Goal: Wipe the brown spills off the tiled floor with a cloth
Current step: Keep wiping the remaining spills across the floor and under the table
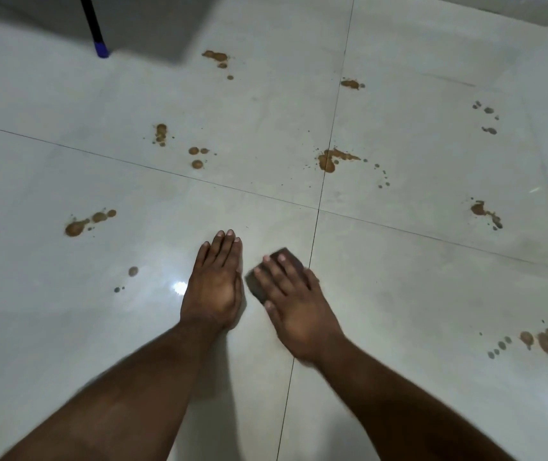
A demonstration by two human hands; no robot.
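Several brown spills dot the pale tiled floor: one at the left, a large one on the grout line ahead, one at the right and one at the near right. My right hand presses flat, fingers spread, on a small dark brown cloth lying on the floor; most of the cloth is hidden under the hand. My left hand rests flat on the tile just left of it, fingers straight and together, holding nothing.
A black pole with a blue tip stands on the floor at the far left, beside a grey shadowed patch. More spills lie farther off. A white edge shows at the far right corner.
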